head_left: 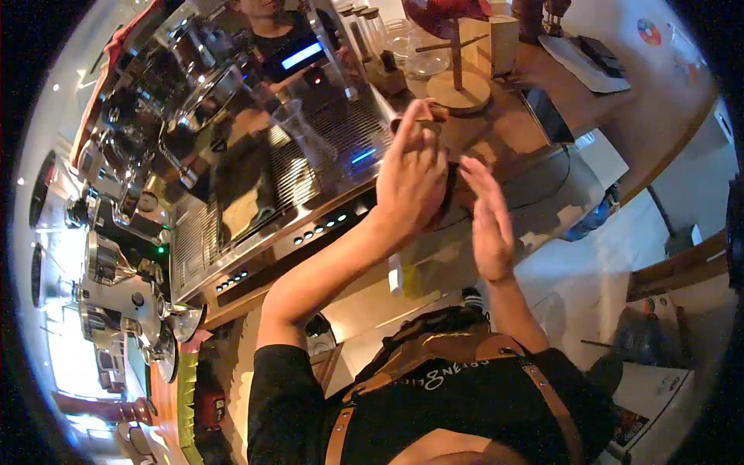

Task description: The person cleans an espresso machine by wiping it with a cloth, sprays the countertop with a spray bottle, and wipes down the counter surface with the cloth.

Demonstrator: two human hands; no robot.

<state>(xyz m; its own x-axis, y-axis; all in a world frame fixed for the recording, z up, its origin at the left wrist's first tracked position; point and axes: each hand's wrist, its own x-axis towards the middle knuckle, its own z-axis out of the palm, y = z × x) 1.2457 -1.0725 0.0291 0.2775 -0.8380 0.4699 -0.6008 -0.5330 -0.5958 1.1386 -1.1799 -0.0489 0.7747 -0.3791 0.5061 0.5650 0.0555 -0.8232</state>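
Observation:
My left hand (415, 174) is over the front right corner of the espresso machine (310, 225), its back towards me. Its longest visible finger is stretched out and the others look partly bent. Just beyond its fingers is a small brown thing (440, 114), mostly hidden. Beside it, my right hand (490, 225) is raised with its fingers stretched out and nothing in them. A dark shape (449, 194) shows between the hands; I cannot make out what it is. The hands are apart.
Right of the machine stand a wooden stand with a round base (459, 94), glass vessels (426, 58) and a dark phone-like slab (547, 116). A folded cloth (242, 213) lies on the drip tray. Grinders (116, 287) stand at the left.

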